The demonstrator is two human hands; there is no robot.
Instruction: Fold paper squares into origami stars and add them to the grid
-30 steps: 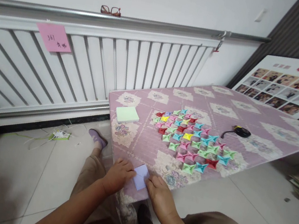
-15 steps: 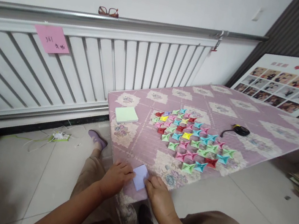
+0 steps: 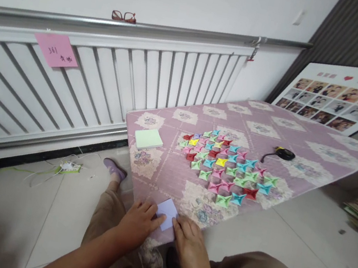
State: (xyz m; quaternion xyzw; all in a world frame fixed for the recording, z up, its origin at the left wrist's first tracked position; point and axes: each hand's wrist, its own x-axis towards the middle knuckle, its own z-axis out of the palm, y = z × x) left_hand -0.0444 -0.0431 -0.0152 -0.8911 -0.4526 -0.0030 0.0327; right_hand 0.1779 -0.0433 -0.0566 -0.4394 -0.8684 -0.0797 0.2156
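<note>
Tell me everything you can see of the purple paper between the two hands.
The purple paper is pale, matte and four-sided, with a faint line across it; how many layers it has I cannot tell. It lies roughly flat, turned cornerwise, on the patterned tablecloth near the table's close corner. The left hand covers part of its left side, thumb resting on top; the right hand has its fingertips at the right edge.

The square paper [image 3: 169, 212] is lavender; the mauve cloth tablecover [image 3: 168, 171] has cream diamonds, seemingly blue-flowered; pointed paper pieces [image 3: 221, 162] show green, pink, blue, red, yellow.
</note>
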